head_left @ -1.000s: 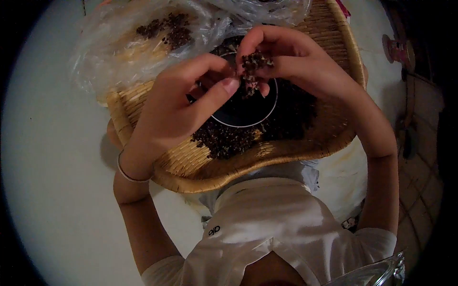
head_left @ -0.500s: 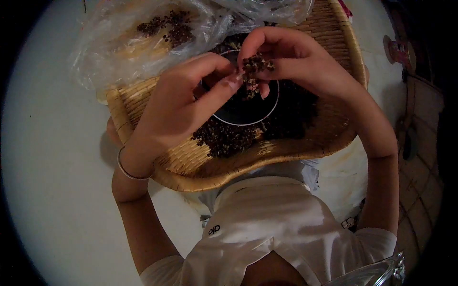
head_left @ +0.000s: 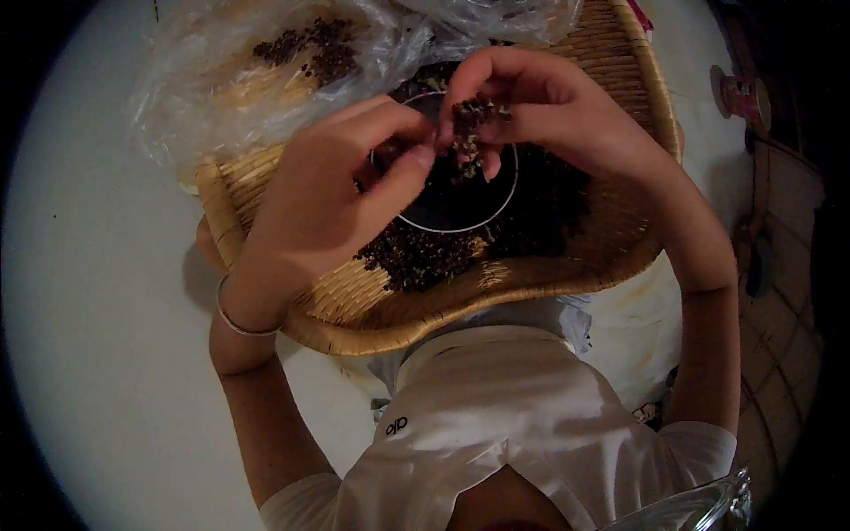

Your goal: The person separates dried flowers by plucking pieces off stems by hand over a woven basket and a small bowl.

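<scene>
My right hand (head_left: 549, 102) pinches a cluster of dark brown, peppercorn-like husks on pale stems (head_left: 469, 133) between thumb and fingers. Close beside it, the thumb and fingers of my left hand (head_left: 341, 177) are pressed together; whatever lies between them is too small or hidden to make out. Both hands hover over a round dark container with a thin white rim (head_left: 452, 231). It sits in a wide woven basket (head_left: 341, 305). Around the container lie a pile of brown husks (head_left: 421, 257) and a darker heap (head_left: 549, 212).
A clear plastic bag (head_left: 195, 106) covers the basket's far left part, with more brown clusters (head_left: 323, 49) in it. The basket rests above my lap, beside a pale surface (head_left: 106, 292). A can-like object (head_left: 744, 97) stands at the right, near floor tiles (head_left: 779, 354).
My left fingers have drawn slightly left, away from the cluster, and the hand has turned a little. My right hand stays nearly in place, still holding the cluster.
</scene>
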`<state>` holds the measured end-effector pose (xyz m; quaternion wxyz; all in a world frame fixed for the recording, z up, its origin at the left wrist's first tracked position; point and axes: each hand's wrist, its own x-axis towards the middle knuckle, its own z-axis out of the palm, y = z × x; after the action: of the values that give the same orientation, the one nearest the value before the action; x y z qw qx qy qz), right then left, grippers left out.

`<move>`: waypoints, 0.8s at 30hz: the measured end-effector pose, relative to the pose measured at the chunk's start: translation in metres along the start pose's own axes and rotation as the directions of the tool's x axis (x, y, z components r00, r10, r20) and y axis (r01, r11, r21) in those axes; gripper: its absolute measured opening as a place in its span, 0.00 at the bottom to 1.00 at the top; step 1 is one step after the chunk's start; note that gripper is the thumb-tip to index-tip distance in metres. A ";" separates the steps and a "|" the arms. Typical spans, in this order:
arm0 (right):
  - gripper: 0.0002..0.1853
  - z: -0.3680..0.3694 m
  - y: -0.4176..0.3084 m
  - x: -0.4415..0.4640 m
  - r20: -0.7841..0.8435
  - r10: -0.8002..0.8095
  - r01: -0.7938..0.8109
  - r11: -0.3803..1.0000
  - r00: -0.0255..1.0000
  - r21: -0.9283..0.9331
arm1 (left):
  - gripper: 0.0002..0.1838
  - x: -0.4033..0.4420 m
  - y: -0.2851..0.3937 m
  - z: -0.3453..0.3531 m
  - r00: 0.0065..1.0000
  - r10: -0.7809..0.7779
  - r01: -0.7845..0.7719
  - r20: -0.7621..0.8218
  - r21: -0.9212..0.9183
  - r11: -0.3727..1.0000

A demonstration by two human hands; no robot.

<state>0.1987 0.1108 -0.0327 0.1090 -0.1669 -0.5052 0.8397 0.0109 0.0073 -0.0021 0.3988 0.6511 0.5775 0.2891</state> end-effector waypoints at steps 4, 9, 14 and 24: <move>0.10 0.001 -0.003 0.000 -0.011 -0.021 0.021 0.999 1.000 -0.032 | 0.07 -0.002 0.005 -0.002 0.996 -0.030 0.023 -0.088 -0.075 0.997; 0.09 0.001 -0.002 0.000 -0.013 -0.017 0.017 1.000 1.000 -0.015 | 0.20 -0.007 0.005 -0.002 0.988 0.157 -0.157 -0.004 -0.078 0.984; 0.09 0.003 -0.003 0.000 -0.020 -0.025 0.025 0.999 0.999 -0.024 | 0.20 -0.002 -0.002 0.002 0.989 0.145 -0.145 -0.005 -0.122 0.982; 0.08 0.004 -0.002 0.000 -0.030 -0.039 0.038 0.998 0.999 -0.054 | 0.11 -0.001 0.005 0.004 0.999 -0.008 0.003 -0.033 -0.153 0.988</move>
<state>0.1971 0.1087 -0.0293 0.1284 -0.1729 -0.5288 0.8209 0.0162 0.0055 0.0003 0.4388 0.6121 0.5619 0.3422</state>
